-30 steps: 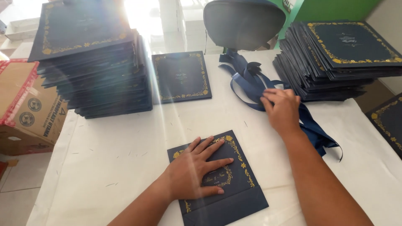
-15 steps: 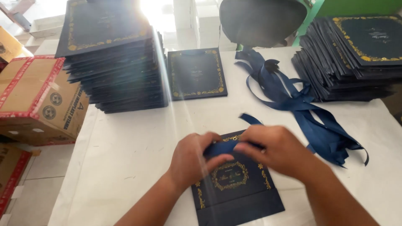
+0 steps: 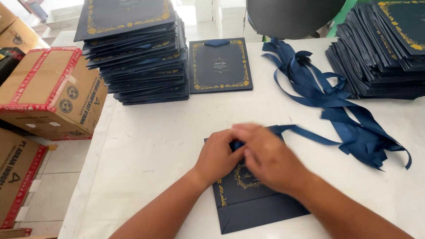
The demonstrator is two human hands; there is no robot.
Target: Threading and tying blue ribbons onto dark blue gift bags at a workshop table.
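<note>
Together, left hand and right hand fingers pinch one ribbon over one bag.

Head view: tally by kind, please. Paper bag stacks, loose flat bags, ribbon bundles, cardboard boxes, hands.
Bag stacks: 2, left stack and right stack
Loose flat bags: 2, far bag and near bag
Ribbon bundle: 1
Cardboard boxes: 2 whole, upper box and lower box
Hands: 2, left hand and right hand
Total: 9
</note>
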